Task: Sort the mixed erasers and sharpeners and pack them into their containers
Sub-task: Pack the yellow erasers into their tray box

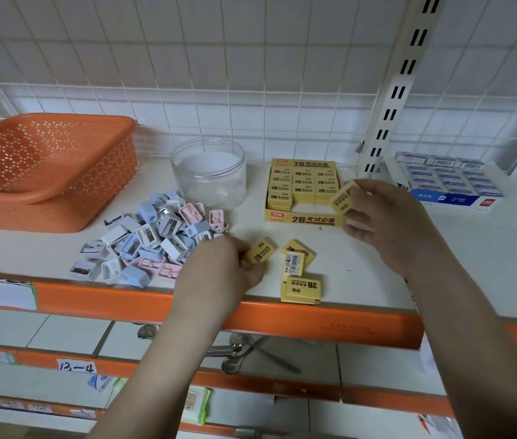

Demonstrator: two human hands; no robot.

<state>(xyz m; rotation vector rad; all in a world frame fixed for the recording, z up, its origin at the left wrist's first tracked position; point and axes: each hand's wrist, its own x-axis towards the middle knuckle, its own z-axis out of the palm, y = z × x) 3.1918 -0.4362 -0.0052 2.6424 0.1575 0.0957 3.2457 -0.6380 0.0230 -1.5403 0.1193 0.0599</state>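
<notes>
My right hand point(380, 223) pinches a yellow 2B eraser point(344, 196) just above the right front corner of the yellow eraser box point(303, 219), which holds rows of the same erasers. My left hand point(219, 267) grips another yellow eraser point(262, 252) on the white shelf. Three more yellow erasers point(298, 270) lie loose just right of it. A heap of blue, white and pink sharpeners point(152, 236) sits to the left. Behind the heap stands a clear round jar point(209, 172), open-topped and seemingly empty.
An orange perforated basket point(45, 166) rests tilted on a second one at the back left. A blue-and-white eraser box point(450, 182) stands at the right, past a slotted upright post point(390, 99). The shelf's orange front edge point(282, 318) runs below my arms.
</notes>
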